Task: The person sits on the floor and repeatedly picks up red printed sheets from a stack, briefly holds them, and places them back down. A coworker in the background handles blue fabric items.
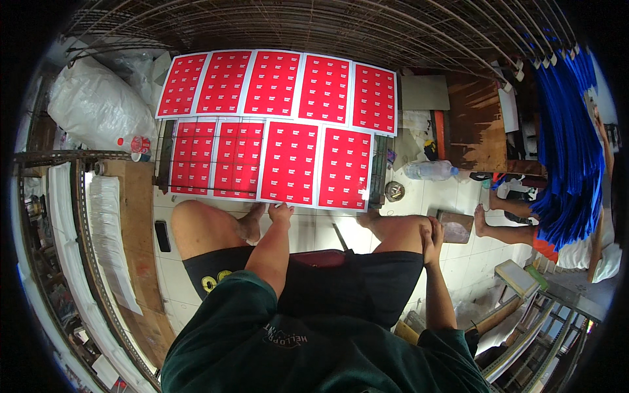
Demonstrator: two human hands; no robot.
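- Possibly, the left hand [281, 213] could crease the red sheet [289, 167] by tugging its edge; its grip cannot be told.
- The right hand [432, 242] lies spread over the knee [411, 230].

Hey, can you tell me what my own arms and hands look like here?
Your left hand and right hand are ungloved. Your forearms are bare too, below the short, dark green sleeves of your top.

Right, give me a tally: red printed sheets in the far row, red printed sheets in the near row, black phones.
Far-row red sheets: 5
Near-row red sheets: 4
Black phone: 1
Total: 10
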